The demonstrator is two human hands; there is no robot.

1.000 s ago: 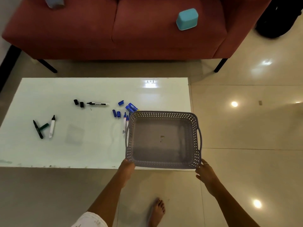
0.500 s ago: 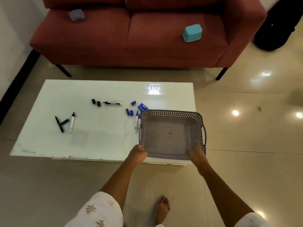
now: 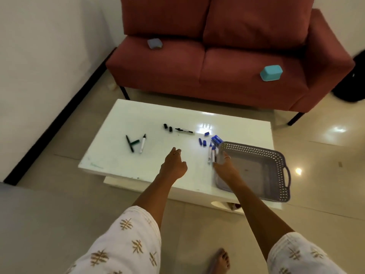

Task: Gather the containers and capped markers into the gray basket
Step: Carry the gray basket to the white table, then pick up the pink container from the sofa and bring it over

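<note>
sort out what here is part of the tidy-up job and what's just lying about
Part of the job:
gray basket
teal container
gray-blue container
blue markers
black marker
green and white markers
loose caps

Just lying about:
red sofa
white table
black bag

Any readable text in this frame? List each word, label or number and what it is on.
No text reads clearly.
Black marker on the table: dark print on the white barrel, too small and blurred to read.
Blue markers beside the gray basket: any print is unreadable.
The basket and the sofa show no lettering.
</note>
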